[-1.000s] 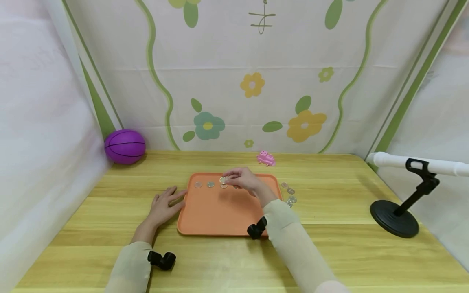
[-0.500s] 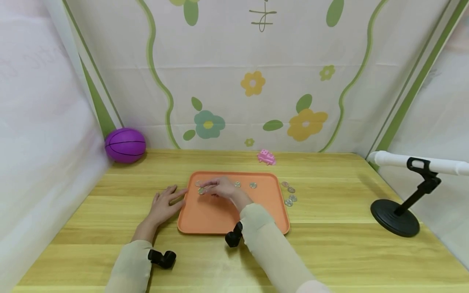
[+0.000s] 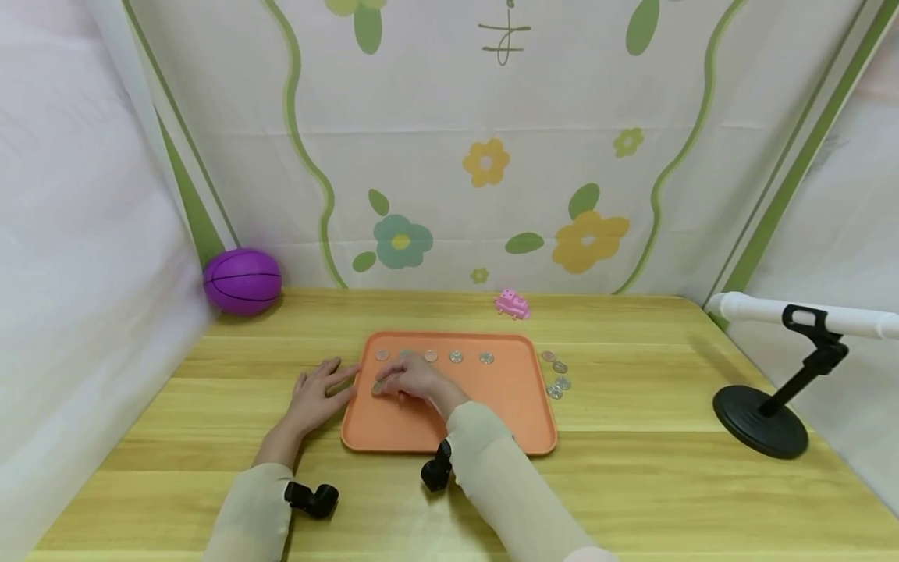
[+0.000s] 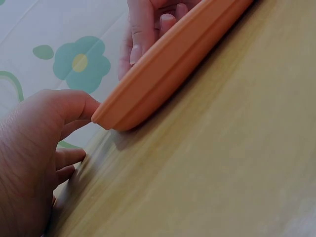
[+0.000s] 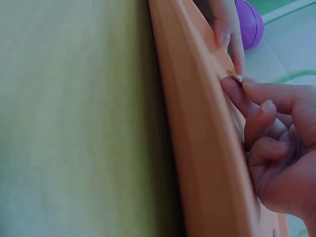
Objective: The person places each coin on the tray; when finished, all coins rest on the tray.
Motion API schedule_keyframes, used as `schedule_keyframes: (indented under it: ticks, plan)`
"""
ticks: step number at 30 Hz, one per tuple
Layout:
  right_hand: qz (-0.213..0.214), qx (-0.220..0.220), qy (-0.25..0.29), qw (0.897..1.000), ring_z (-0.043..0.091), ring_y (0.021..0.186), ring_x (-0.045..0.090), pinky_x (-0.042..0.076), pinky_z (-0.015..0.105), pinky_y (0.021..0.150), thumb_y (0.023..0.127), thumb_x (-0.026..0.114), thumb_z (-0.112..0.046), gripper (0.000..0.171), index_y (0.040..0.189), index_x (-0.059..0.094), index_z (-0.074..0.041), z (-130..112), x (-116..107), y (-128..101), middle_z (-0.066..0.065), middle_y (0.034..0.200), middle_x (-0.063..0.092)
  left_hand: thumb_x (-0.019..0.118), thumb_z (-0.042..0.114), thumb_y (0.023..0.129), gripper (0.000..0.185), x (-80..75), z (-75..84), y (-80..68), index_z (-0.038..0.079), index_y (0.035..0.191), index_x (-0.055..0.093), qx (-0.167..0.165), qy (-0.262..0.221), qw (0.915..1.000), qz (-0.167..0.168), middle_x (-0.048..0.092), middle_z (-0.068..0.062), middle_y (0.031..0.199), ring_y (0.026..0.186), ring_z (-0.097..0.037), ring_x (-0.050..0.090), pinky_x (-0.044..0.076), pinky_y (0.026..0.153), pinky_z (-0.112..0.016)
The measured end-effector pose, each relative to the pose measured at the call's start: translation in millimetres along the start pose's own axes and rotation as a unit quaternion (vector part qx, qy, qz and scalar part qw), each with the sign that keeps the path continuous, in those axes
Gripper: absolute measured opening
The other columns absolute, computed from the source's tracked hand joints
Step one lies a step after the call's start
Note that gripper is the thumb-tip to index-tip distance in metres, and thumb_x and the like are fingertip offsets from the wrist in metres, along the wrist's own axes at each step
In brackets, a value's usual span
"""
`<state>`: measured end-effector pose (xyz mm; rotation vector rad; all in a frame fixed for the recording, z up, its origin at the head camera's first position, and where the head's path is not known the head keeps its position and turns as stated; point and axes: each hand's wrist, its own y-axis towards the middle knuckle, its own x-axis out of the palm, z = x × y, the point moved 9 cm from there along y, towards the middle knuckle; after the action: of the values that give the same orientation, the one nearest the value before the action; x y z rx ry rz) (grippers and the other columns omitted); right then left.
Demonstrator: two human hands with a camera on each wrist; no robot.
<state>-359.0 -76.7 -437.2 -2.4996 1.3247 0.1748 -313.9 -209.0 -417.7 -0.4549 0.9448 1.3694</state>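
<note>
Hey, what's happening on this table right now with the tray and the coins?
A person is laying small round metal coins on a flat orange plastic tray. The right hand pinches one coin low over the tray's left part, in front of a row of coins along the far edge. The left hand rests flat on the wooden table, touching the tray's left rim. More loose coins lie right of the tray.

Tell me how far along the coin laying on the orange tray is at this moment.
About halfway, it seems. Done: a row of coins lies along the far edge of the orange tray. In hand: the right hand pinches a coin near the tray's left side, while the left hand rests against its edge. Left: loose coins on the table to the right.
</note>
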Motion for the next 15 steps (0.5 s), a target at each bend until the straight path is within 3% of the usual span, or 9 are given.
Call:
schedule_keyframes:
  ticks: [9, 15]
  plan:
    - [0.024, -0.014, -0.046, 0.999, 0.012, 0.047, 0.042, 0.035, 0.022, 0.042, 0.075, 0.065, -0.002, 0.011, 0.085, 0.067, -0.005, -4.6, 2.1, -2.2, 0.001, 0.070, 0.062, 0.053, 0.029, 0.085, 0.042, -0.7, 0.0, -0.7, 0.011, 0.123, 0.051, -0.001, 0.000, 1.0000, 0.003, 0.031, -0.025, 0.131, 0.121, -0.041, 0.019, 0.002, 0.092, -0.059]
    - [0.015, -0.019, -0.053, 0.998, 0.013, 0.047, 0.041, 0.035, 0.022, 0.042, 0.075, 0.065, -0.005, 0.011, 0.086, 0.067, -0.007, -5.1, 3.0, -3.4, 0.000, 0.073, 0.061, 0.054, 0.029, 0.084, 0.042, -0.5, 0.3, -0.6, 0.011, 0.122, 0.052, 0.001, 0.000, 1.0000, 0.003, 0.031, -0.026, 0.131, 0.121, -0.041, 0.019, 0.002, 0.092, -0.059]
